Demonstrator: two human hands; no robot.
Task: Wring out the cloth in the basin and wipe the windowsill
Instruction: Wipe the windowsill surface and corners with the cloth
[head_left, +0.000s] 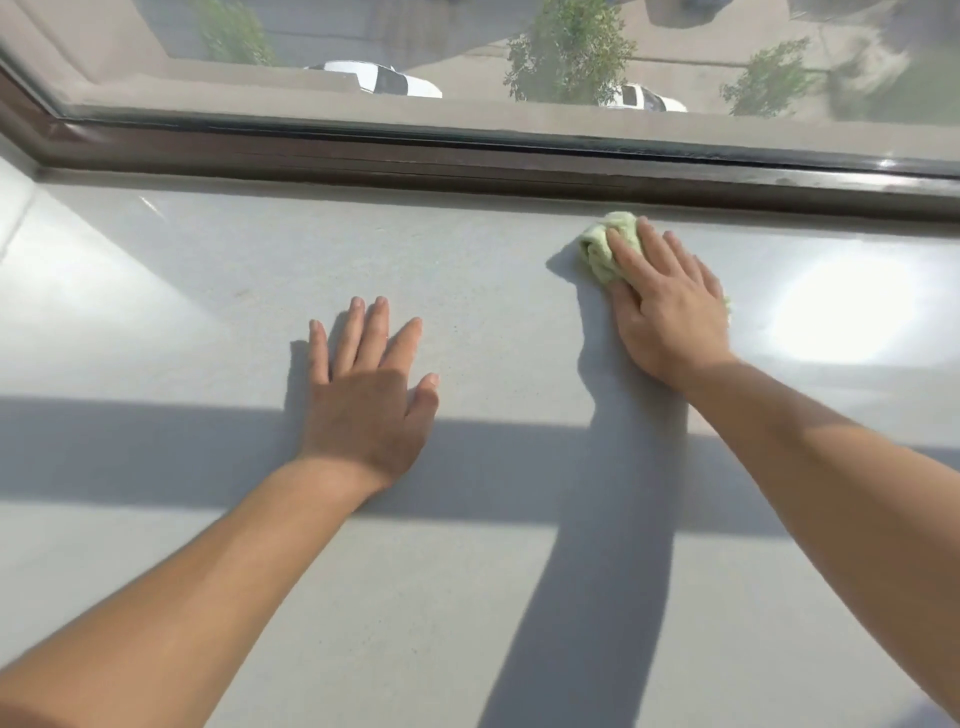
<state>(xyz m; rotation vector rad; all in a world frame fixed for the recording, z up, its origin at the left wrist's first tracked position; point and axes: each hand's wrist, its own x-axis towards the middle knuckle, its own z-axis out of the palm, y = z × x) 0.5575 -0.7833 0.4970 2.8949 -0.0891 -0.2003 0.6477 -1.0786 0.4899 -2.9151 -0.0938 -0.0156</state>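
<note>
A pale green cloth (602, 247) lies bunched on the wide grey-white windowsill (208, 291), close to the dark window frame. My right hand (667, 312) presses flat on top of the cloth, fingers pointing toward the frame, and covers most of it. My left hand (366, 387) rests palm down on the bare sill, fingers spread, nothing under it. The basin is out of sight.
The dark brown window frame (467, 156) runs along the far edge of the sill, with glass above it showing a street, cars and trees. A side wall (13, 192) meets the sill at the far left. Shadow bands cross the sill.
</note>
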